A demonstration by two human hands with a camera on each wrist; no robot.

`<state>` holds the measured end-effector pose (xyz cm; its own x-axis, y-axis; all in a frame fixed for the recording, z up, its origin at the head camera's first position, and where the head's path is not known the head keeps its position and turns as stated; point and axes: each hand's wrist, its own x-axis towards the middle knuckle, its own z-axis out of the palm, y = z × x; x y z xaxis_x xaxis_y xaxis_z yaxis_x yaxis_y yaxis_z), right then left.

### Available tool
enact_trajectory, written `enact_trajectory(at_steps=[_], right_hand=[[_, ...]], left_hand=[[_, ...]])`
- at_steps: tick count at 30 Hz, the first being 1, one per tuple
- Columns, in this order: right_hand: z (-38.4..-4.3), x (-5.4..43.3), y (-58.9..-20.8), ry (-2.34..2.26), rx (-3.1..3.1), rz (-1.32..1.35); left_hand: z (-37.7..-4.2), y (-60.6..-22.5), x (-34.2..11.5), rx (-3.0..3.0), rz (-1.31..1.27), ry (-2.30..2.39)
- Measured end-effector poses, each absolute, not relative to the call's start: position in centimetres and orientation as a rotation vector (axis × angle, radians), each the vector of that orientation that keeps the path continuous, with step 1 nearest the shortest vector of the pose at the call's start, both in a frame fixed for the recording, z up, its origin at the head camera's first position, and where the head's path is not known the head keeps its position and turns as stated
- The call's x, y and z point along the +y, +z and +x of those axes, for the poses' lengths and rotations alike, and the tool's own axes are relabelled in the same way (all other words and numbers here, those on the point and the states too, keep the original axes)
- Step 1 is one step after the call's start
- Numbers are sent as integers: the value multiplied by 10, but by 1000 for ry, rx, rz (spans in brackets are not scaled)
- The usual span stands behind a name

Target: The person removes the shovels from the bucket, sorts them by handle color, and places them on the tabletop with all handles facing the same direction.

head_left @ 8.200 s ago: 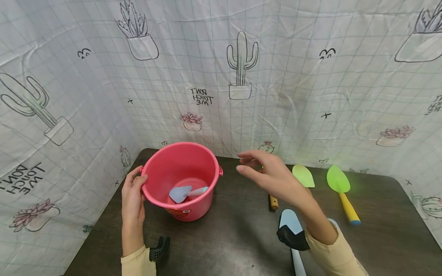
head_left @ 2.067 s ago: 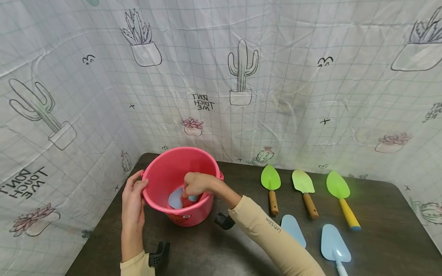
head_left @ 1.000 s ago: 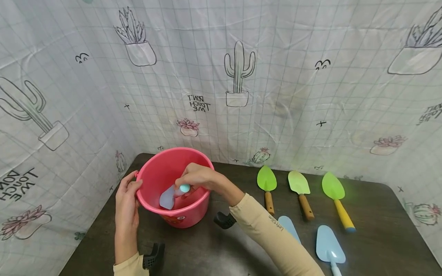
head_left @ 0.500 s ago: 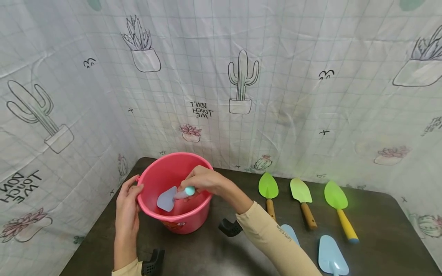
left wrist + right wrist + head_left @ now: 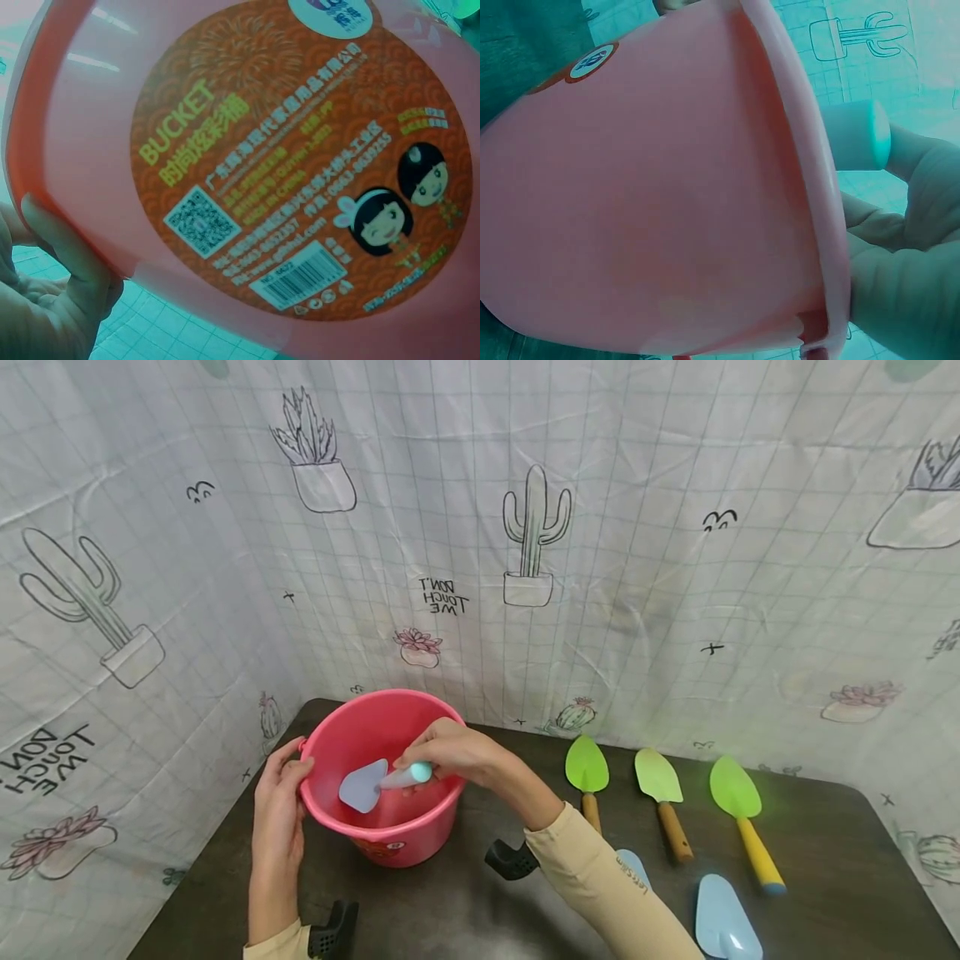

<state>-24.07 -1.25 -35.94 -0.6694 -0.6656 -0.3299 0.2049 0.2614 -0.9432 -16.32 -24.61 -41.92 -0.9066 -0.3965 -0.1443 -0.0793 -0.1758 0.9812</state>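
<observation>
A pink plastic bucket (image 5: 431, 831) stands tilted toward me at the left of the table. My left hand (image 5: 277, 810) grips its left rim, thumb on one side and fingers on the other; in the left wrist view the bucket's round orange label (image 5: 300, 165) fills the middle. Reaching over the right rim, my right hand (image 5: 453, 752) holds a small trowel (image 5: 363, 787) by its pale handle with a turquoise end. The blade, greyish blue, points left inside the bucket. From the right wrist, only the handle end (image 5: 862, 136) shows beyond the rim.
On the dark table, right of the bucket, lie three green trowels: two wooden-handled, left (image 5: 587, 768) and middle (image 5: 660, 777), and one yellow-handled (image 5: 759, 856). Nearer me are two light blue trowels, one (image 5: 723, 918) fully exposed, another (image 5: 633, 862) mostly behind my right sleeve. Patterned cloth hangs behind.
My right hand has come from above the table into the bucket and taken hold of the trowel, raising its handle end toward the rim. My left hand stays on the rim.
</observation>
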Motion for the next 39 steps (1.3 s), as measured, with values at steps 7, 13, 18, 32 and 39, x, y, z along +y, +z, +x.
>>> enact_trajectory(at_steps=[7,13,18,32,39], right_hand=[[-242,-10,-357,-1565,1768,-375],[-241,-5,-355,-1618,1736,-359],[-240,-4,-353,-1608,1742,-378],[-235,4,-356,-1645,1758,-327],[-231,9,-355,-1755,1629,-237]], left_hand=[[-164,-417,-246,-1863,557,-2179],[-166,-417,-246,-1863,541,-2174],[-167,-417,-246,-1863,527,-2167],[-166,-421,-246,-1858,526,-2170],[-165,-422,-247,-1869,521,-2165]])
